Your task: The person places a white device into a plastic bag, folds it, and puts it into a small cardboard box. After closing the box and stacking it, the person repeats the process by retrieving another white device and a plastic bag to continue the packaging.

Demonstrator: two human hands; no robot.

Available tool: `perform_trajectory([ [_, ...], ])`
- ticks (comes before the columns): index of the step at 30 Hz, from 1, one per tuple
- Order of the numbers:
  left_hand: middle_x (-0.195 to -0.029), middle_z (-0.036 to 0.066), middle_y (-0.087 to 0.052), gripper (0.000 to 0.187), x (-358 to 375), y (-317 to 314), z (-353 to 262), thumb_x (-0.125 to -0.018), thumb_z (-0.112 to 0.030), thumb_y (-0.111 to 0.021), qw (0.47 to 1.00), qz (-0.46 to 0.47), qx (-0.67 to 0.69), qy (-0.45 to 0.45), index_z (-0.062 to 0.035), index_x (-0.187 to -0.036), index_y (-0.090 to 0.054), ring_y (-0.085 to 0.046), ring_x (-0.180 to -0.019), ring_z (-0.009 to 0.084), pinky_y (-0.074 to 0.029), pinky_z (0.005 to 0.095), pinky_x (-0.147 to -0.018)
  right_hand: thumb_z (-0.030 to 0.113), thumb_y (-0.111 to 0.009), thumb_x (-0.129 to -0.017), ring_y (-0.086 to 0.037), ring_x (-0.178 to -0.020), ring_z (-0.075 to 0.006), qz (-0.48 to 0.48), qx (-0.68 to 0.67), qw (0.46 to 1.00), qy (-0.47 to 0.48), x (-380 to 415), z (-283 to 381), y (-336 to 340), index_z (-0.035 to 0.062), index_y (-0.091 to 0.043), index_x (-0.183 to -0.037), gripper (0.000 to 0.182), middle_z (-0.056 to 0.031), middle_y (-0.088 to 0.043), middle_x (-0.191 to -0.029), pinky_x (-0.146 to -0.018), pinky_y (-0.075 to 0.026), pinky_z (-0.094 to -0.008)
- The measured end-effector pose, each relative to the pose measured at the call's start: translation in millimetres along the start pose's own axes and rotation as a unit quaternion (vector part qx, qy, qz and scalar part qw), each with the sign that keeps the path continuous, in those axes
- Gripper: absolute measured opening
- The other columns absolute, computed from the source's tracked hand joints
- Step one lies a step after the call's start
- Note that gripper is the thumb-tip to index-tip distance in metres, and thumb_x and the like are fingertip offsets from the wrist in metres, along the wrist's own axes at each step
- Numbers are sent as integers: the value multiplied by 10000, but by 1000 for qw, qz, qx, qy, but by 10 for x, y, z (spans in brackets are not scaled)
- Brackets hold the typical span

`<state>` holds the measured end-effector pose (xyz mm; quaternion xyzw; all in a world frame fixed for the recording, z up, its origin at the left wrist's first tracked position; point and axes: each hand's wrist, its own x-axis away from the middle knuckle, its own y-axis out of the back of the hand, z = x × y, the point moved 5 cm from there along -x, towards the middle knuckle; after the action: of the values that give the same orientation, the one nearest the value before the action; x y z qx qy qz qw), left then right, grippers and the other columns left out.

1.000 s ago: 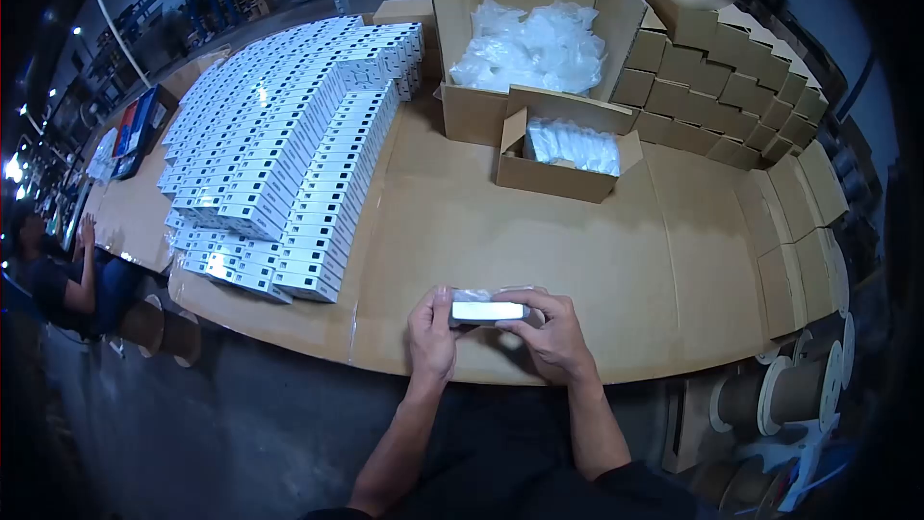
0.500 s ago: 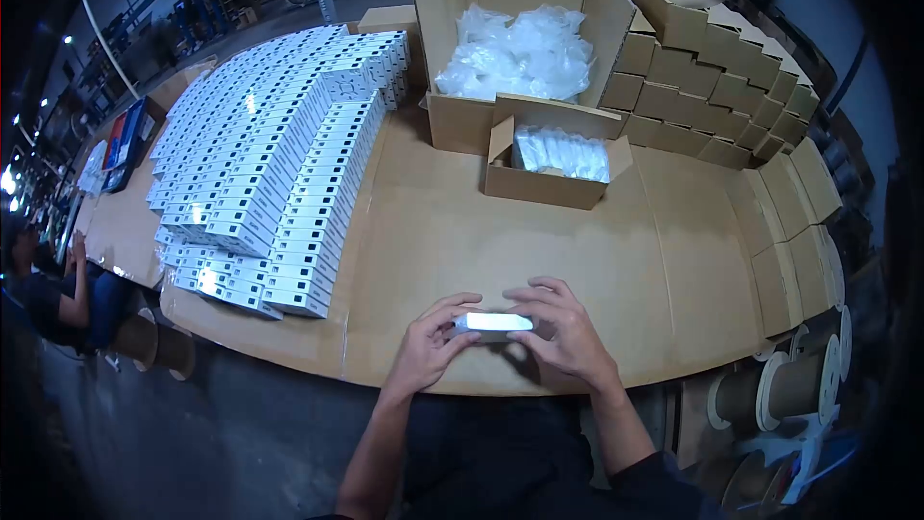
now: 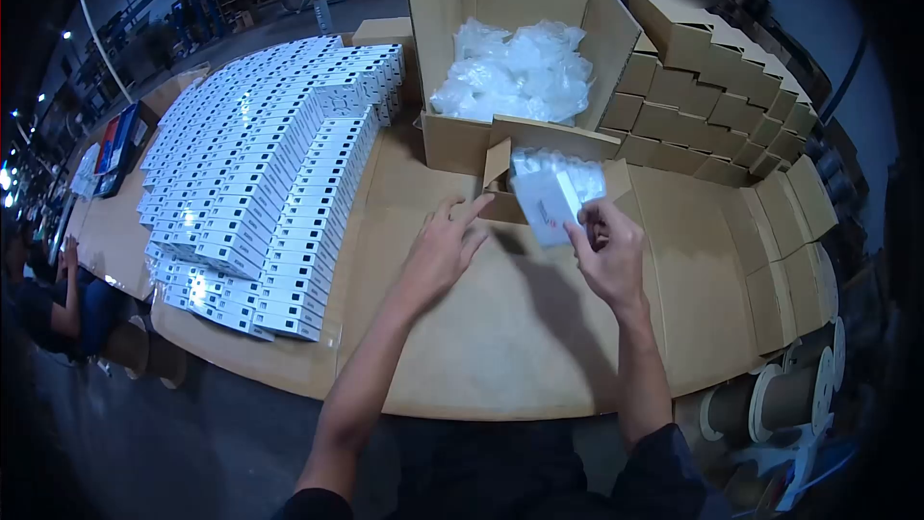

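A flat white box (image 3: pixel 547 210), seemingly in a clear plastic bag, is pinched at its right edge by my right hand (image 3: pixel 612 243). It hangs tilted in front of a small open carton (image 3: pixel 503 209) and partly covers that carton's front wall. Inside the carton stand several plastic-wrapped packs (image 3: pixel 583 173). My left hand (image 3: pixel 445 248) is to the left of the carton, its fingers apart and reaching forward, with nothing in them.
Stacked white boxes (image 3: pixel 241 164) fill the table's left side. Behind the small carton stands a large carton (image 3: pixel 462 143) of clear plastic bags (image 3: pixel 520 77). Brown cartons (image 3: pixel 683 91) are piled at the back right. Cable spools (image 3: pixel 794 393) stand below the right edge. A person (image 3: pixel 58 289) sits at far left.
Both hands have moved forward from the table's front edge. My left hand has let go of the white box, and my right hand has carried it up to the small carton.
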<state>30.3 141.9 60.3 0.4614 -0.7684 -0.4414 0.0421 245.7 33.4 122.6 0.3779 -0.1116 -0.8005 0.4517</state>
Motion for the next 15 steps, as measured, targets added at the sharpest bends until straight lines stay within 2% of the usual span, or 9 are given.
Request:
perform_trajectory([
  [3, -1410, 215, -539, 528, -292, -175, 75, -1007, -244, -626, 998, 28, -41, -36, -229, -1518, -495, -586, -1216, 406, -491, 484, -1047, 25, -780, -852, -538, -564, -147, -87, -19, 996, 32, -230, -83, -162, -14, -598, -877, 187, -96, -592, -736, -533, -453, -322],
  [4, -1384, 224, -554, 549, -356, -227, 89, -1008, -238, -621, 995, 24, -88, -51, -228, -1537, -473, -598, -1192, 408, -492, 492, -1037, 26, -778, -853, -549, -578, -173, -97, -18, 995, 31, -289, -100, -222, -15, -595, -885, 190, -105, -596, -752, -548, -461, -335],
  [7, -1378, 224, -558, 573, -445, -290, 151, -1009, -232, -616, 994, 27, -94, -44, -215, -1555, -442, -596, -1194, 413, -492, 497, -1034, 21, -772, -851, -560, -590, -215, -120, 4, 991, 52, -433, -155, -396, -17, -595, -890, 185, -119, -594, -763, -562, -469, -354],
  [8, -1387, 231, -562, 586, -431, -293, 168, -1010, -209, -609, 995, 27, -87, -41, -164, -1562, -417, -589, -1200, 424, -484, 496, -1040, 8, -766, -845, -568, -603, -247, -124, 14, 990, 65, -458, -156, -440, -20, -596, -894, 178, -130, -585, -761, -574, -475, -368],
  [11, -1393, 244, -567, 588, -389, -207, 167, -1007, -175, -607, 1000, 2, 4, -22, -95, -1554, -406, -580, -1215, 425, -474, 488, -1052, -3, -759, -843, -575, -612, -253, -113, 2, 992, 56, -489, -163, -589, -24, -597, -908, 175, -140, -583, -767, -576, -474, -374],
  [15, -1429, 256, -553, 585, -341, -251, 304, -1004, -126, -594, 999, 0, 27, -18, -33, -1545, -392, -553, -1270, 429, -452, 476, -1086, -16, -734, -853, -616, -671, -337, -107, 43, 989, 95, -519, -147, -759, -29, -577, -928, 174, -178, -604, -821, -610, -493, -438],
])
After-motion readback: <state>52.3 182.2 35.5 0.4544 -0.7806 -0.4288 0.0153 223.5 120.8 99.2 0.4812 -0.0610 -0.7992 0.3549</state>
